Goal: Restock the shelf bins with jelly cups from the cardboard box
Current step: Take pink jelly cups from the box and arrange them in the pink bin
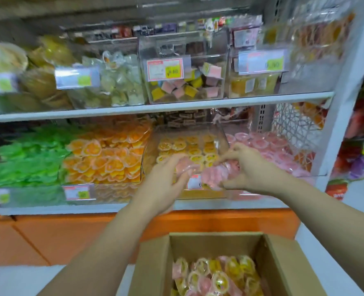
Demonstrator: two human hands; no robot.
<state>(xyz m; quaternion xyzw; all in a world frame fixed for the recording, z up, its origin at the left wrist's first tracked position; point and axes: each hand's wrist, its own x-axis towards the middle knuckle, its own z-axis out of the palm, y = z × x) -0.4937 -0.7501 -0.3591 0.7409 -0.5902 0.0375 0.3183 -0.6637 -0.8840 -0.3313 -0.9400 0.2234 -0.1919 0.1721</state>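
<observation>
Mid-frame, a cluster of pink jelly cups (212, 177) is being gripped by the curled fingers of the left hand (168, 174) and the right hand (246, 167) in front of the shelf bins (222, 133) — restocking is being judged partly done, many cups being left in the cardboard box (215, 244) at lower centre.

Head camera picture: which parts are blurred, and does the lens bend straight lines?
Head view: motion blur smears the upper bins and price tags. Head view: the left hand, right hand and their pink jelly cups look soft. Head view: the cardboard box is sharpest. Head view: the shelf edge bows, wide-lens distortion.
</observation>
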